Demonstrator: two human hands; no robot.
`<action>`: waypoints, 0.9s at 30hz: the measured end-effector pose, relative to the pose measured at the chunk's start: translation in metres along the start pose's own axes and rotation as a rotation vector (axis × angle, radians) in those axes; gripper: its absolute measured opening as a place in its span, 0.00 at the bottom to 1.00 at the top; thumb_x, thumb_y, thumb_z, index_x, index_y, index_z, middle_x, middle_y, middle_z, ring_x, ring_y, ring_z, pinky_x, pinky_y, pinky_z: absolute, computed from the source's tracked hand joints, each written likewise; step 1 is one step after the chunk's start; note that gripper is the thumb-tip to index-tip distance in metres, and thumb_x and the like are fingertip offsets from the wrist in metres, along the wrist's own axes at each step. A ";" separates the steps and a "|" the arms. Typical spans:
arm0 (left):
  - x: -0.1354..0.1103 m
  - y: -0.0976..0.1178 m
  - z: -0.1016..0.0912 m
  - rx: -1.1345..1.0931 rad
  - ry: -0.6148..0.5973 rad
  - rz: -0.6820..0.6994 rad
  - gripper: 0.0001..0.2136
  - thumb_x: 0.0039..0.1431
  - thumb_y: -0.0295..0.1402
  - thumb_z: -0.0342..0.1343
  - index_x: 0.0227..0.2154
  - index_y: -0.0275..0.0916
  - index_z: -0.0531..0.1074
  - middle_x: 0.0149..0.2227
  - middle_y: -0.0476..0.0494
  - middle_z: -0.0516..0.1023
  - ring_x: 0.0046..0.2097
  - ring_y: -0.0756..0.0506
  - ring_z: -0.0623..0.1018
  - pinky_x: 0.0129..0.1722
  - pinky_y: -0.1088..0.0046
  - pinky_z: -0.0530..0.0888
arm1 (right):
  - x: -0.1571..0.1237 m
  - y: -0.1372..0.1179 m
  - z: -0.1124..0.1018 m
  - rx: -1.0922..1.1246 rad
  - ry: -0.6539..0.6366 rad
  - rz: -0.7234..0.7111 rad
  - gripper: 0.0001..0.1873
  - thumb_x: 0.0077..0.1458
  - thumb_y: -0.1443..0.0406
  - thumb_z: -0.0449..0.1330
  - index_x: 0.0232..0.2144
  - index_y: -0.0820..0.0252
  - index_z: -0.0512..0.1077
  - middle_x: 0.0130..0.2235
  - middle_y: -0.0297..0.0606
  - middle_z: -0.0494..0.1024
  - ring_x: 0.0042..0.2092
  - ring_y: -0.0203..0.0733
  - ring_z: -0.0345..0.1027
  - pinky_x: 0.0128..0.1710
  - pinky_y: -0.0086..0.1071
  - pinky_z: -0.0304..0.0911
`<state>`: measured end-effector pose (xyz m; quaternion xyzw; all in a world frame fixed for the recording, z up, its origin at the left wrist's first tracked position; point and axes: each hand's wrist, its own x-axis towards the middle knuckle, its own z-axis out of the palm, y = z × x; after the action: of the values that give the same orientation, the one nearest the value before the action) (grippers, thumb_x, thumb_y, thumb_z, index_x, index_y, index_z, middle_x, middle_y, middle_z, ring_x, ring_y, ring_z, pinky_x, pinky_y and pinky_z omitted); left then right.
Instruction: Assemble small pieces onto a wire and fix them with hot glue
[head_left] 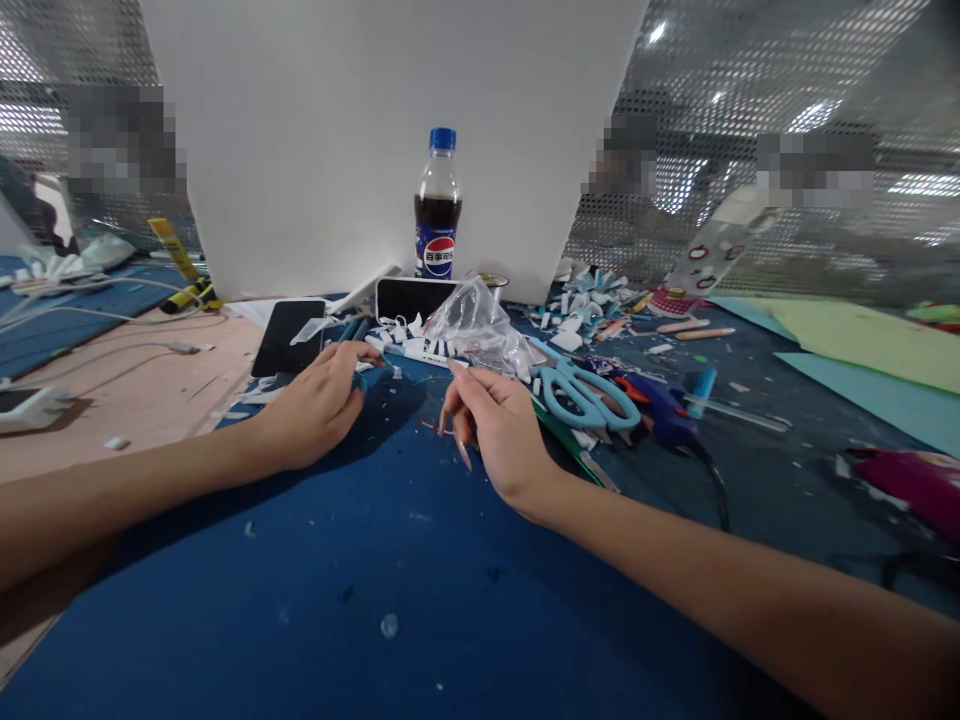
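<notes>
My left hand (319, 400) rests on the blue mat (390, 580), its fingers curled around a teal-handled tool (358, 330) whose end sticks out past the fingertips. My right hand (499, 425) sits beside it with thumb and forefinger pinched on a corner of a clear plastic bag (480, 325). The bag lies crumpled just beyond both hands. A white marker pen (416, 350) lies between the hands and the bag.
Light-blue scissors (585, 392) and a blue glue gun (664, 405) lie right of my right hand. A cola bottle (438, 205) stands before a white board. Two dark phones (289, 335) lie behind the hands. Paper scraps (581, 305) litter the back.
</notes>
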<state>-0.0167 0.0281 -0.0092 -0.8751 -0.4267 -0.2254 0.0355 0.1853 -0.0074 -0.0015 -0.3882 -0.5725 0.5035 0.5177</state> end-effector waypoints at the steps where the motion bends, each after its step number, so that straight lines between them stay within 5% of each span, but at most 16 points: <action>1: 0.000 0.000 0.000 -0.023 -0.016 0.007 0.14 0.57 0.25 0.40 0.46 0.33 0.60 0.47 0.35 0.70 0.52 0.43 0.70 0.52 0.60 0.68 | 0.000 0.000 0.000 0.003 0.001 0.002 0.21 0.59 0.61 0.50 0.15 0.60 0.64 0.10 0.25 0.60 0.11 0.25 0.52 0.12 0.21 0.53; 12: -0.004 0.002 -0.003 -0.010 -0.196 0.026 0.22 0.57 0.29 0.40 0.55 0.37 0.59 0.51 0.40 0.73 0.51 0.42 0.74 0.49 0.62 0.71 | 0.000 0.000 0.000 0.008 0.004 0.004 0.22 0.59 0.59 0.50 0.15 0.60 0.65 0.10 0.25 0.60 0.10 0.25 0.52 0.12 0.21 0.54; 18: -0.009 0.008 -0.008 0.019 0.059 0.122 0.21 0.56 0.27 0.43 0.54 0.34 0.56 0.53 0.36 0.69 0.54 0.41 0.68 0.54 0.59 0.66 | 0.000 0.000 0.001 0.014 0.010 0.021 0.22 0.59 0.60 0.50 0.15 0.60 0.64 0.10 0.24 0.59 0.10 0.25 0.52 0.12 0.22 0.53; 22: -0.002 0.002 -0.003 0.130 0.175 -0.023 0.13 0.60 0.33 0.43 0.46 0.35 0.61 0.45 0.35 0.68 0.49 0.38 0.66 0.50 0.55 0.66 | 0.000 -0.001 0.001 0.021 -0.006 0.000 0.22 0.59 0.61 0.50 0.15 0.60 0.64 0.10 0.24 0.60 0.10 0.25 0.52 0.13 0.22 0.56; 24: 0.005 -0.004 0.002 0.163 0.189 -0.101 0.10 0.60 0.37 0.44 0.39 0.36 0.61 0.39 0.37 0.66 0.43 0.39 0.66 0.44 0.56 0.68 | 0.000 -0.001 0.001 0.022 -0.011 -0.004 0.22 0.59 0.61 0.50 0.15 0.60 0.64 0.10 0.24 0.60 0.10 0.25 0.52 0.14 0.23 0.56; 27: 0.016 -0.013 0.010 0.214 0.130 -0.029 0.09 0.59 0.39 0.46 0.34 0.37 0.61 0.37 0.39 0.65 0.41 0.39 0.64 0.42 0.57 0.67 | 0.001 -0.001 0.002 0.019 -0.001 0.008 0.22 0.59 0.61 0.50 0.15 0.60 0.64 0.10 0.24 0.59 0.10 0.25 0.51 0.13 0.23 0.54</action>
<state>-0.0142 0.0505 -0.0125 -0.8437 -0.4576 -0.2353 0.1533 0.1836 -0.0069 -0.0006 -0.3853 -0.5666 0.5112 0.5189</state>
